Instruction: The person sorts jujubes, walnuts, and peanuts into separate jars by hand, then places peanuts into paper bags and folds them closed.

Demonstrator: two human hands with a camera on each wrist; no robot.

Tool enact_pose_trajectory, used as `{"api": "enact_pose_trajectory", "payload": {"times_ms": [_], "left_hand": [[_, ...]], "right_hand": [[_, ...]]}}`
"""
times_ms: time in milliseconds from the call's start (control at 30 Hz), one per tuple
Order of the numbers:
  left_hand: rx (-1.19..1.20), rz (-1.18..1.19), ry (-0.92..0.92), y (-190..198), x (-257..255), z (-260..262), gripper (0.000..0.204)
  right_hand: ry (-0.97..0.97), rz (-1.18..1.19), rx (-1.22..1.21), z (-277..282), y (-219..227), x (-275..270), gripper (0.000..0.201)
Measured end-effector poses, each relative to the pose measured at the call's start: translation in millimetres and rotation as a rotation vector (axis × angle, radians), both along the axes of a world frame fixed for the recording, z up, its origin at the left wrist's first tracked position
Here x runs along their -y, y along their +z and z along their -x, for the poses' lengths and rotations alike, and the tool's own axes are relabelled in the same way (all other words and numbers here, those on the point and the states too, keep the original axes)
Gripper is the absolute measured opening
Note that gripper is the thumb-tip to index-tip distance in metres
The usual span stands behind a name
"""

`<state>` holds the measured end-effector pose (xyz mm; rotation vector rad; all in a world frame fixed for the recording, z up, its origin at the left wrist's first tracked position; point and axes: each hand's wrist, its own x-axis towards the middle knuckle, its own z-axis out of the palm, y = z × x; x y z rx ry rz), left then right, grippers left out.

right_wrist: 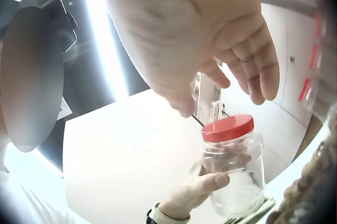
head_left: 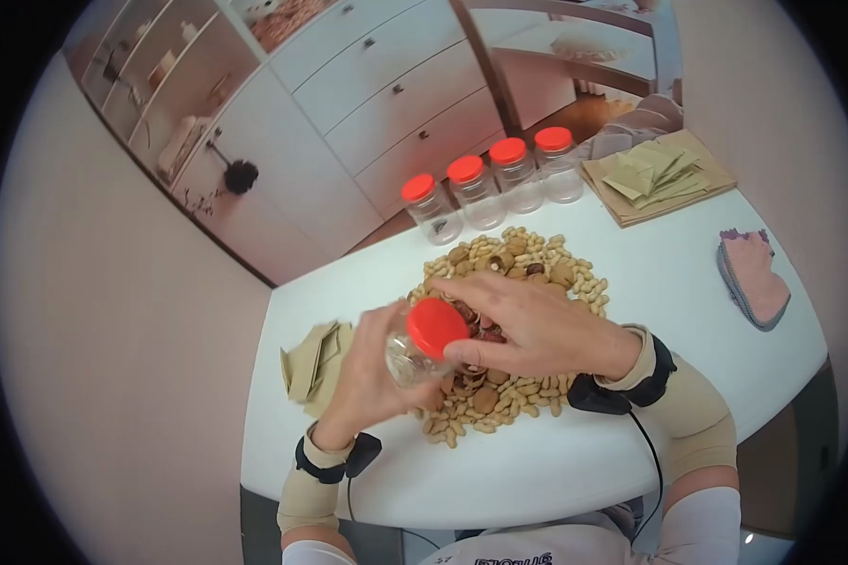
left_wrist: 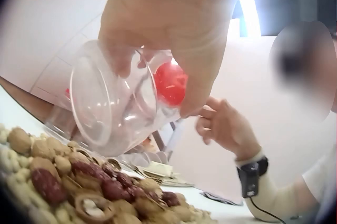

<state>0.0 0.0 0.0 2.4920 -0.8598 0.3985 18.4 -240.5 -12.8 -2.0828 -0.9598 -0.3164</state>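
Note:
My left hand point(head_left: 366, 386) grips a clear plastic jar point(right_wrist: 239, 190) round its side, tilted above a heap of nuts. A red lid point(right_wrist: 227, 128) sits on the jar's mouth, and no contents show through the wall. My right hand point(head_left: 532, 325) hovers by the lid with its fingers spread and loosely bent; the right wrist view shows a gap between fingertips and lid. Below lie peanuts point(head_left: 452, 426) round the outside, with walnuts point(head_left: 485, 399) and wrinkled dark red pieces point(left_wrist: 48, 186) further in. A cracked walnut shell point(left_wrist: 93, 207) faces up in the left wrist view.
Several red-lidded clear jars point(head_left: 481, 202) stand in a row at the table's back edge. Olive paper pieces lie on brown sheets point(head_left: 669, 209) at the back right. More folded olive paper point(head_left: 309, 365) is at the left. A pink and grey cloth point(head_left: 756, 281) lies right.

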Motion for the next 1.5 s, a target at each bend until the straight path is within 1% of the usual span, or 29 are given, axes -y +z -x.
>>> {"api": "enact_pose_trajectory", "payload": {"times_ms": [33,67,100,133,167,233,367,433,500,567,633,667,733,767,833,867,933,967,1033,1067,1133,1167,1233,1267,1333,1467,1500], "left_hand": [[-0.005,0.011,0.021,0.6,-0.4,8.7,0.081],[-0.071,-0.027,0.009,0.4,-1.6,15.6,0.084],[-0.137,-0.066,-0.007,-1.1,-3.9,20.8,0.088],[-0.079,-0.081,-0.029,-6.1,-7.8,23.8,0.088],[-0.084,-0.073,-0.019,-7.9,-9.1,28.6,0.088],[-0.195,-0.09,0.029,-9.3,-8.9,37.1,0.091],[-0.249,-0.084,0.008,-16.4,-14.0,47.3,0.089],[-0.337,-0.079,-0.008,-23.0,-18.0,49.0,0.091],[-0.379,-0.074,-0.019,-26.4,-19.8,50.4,0.092],[-0.42,-0.074,-0.026,-26.1,-21.3,51.3,0.093],[-0.553,-0.065,-0.026,-22.6,-22.1,52.5,0.094],[-0.554,-0.066,-0.029,-23.3,-25.1,50.7,0.094],[-0.837,0.069,-0.133,-25.6,-30.5,46.6,0.094],[-0.839,0.068,-0.135,-24.5,-29.4,46.3,0.094],[-1.103,0.314,-0.231,-19.2,-25.7,46.0,0.092],[-1.105,0.313,-0.232,-21.0,-26.5,44.7,0.092],[-1.299,0.414,-0.255,-26.3,-29.3,41.9,0.099],[-1.299,0.413,-0.256,-26.2,-29.5,42.2,0.099],[-1.414,0.449,-0.233,-25.7,-30.2,43.4,0.099],[-1.414,0.449,-0.234,-26.9,-32.2,44.1,0.099],[-1.58,0.549,-0.322,-32.2,-38.4,44.9,0.096],[-1.58,0.55,-0.323,-35.8,-40.7,44.3,0.096],[-1.684,0.558,-0.401,-44.3,-45.2,42.5,0.097],[-1.684,0.56,-0.4,-48.5,-47.3,41.2,0.097],[-1.743,0.553,-0.516,-54.3,-50.1,39.5,0.097],[-1.727,0.554,-0.499,-43.9,-41.5,45.9,0.096],[-1.578,0.549,-0.398,-38.9,-32.9,49.1,0.098]], "right_hand": [[0.062,0.011,-0.042,2.8,-4.1,-5.9,0.065],[0.077,0.05,-0.033,4.5,-7.5,-11.8,0.07],[0.092,0.058,-0.039,7.9,-7.2,-15.1,0.07],[0.111,0.091,-0.088,12.3,-4.5,-17.0,0.069],[0.126,0.125,-0.136,15.4,-3.3,-18.7,0.068],[0.161,0.13,-0.167,16.2,-8.4,-21.4,0.068],[0.228,0.159,-0.259,18.8,-21.4,-25.1,0.069],[0.237,0.145,-0.267,22.3,-27.8,-25.5,0.07],[0.236,0.212,-0.332,25.6,-27.9,-25.9,0.068],[0.249,0.213,-0.332,29.0,-28.0,-26.0,0.066],[0.285,0.184,-0.257,31.5,-31.3,-25.5,0.064],[0.282,0.182,-0.258,31.2,-31.9,-25.3,0.064],[0.407,0.111,-0.247,30.8,-32.6,-24.8,0.062],[0.405,0.11,-0.249,30.3,-32.1,-24.4,0.062],[0.474,0.098,-0.237,28.8,-28.7,-23.2,0.063],[0.472,0.097,-0.239,28.7,-25.7,-22.0,0.063],[0.509,0.089,-0.333,29.2,-20.1,-19.8,0.062],[0.507,0.089,-0.333,28.7,-20.4,-19.5,0.062],[0.571,0.036,-0.362,27.6,-21.2,-18.8,0.061],[0.57,0.037,-0.362,27.1,-21.0,-18.0,0.061],[0.634,0.018,-0.328,26.1,-19.9,-16.1,0.061],[0.635,0.019,-0.328,26.1,-18.8,-15.6,0.061],[0.669,0.027,-0.334,26.6,-17.0,-15.2,0.061],[0.671,0.027,-0.334,25.7,-18.5,-15.1,0.061],[0.727,-0.02,-0.284,23.8,-22.6,-13.8,0.061],[0.663,-0.007,-0.245,21.7,-11.7,-1.5,0.06],[0.566,0.003,-0.223,18.2,-8.3,5.4,0.059]]}}
